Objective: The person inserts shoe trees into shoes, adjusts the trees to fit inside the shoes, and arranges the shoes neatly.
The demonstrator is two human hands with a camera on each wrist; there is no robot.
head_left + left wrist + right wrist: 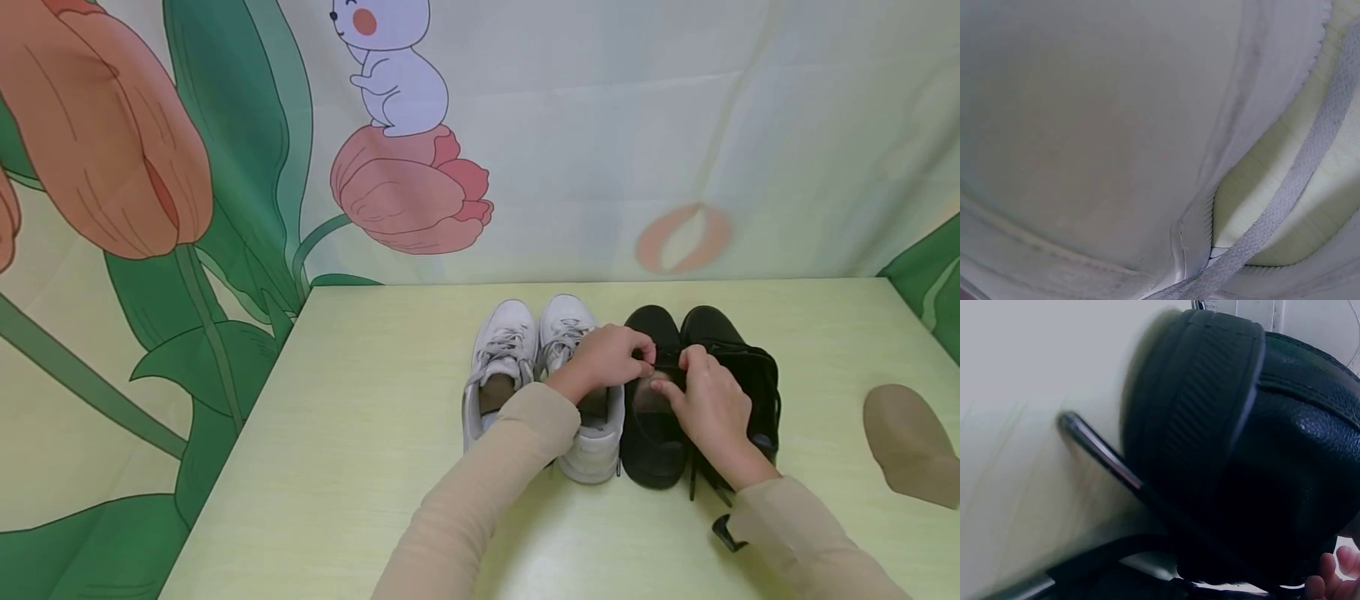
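Near the tabletop's (375,433) far edge, your left hand (603,360) and right hand (708,404) both pinch black laces (666,360) over the left black shoe (651,450), beside white sneakers (510,350).

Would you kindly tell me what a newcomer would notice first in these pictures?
Two pairs of shoes stand side by side mid-table: white sneakers left, black shoes right. Both hands, left hand and right hand, pinch black laces over the nearer black shoe.
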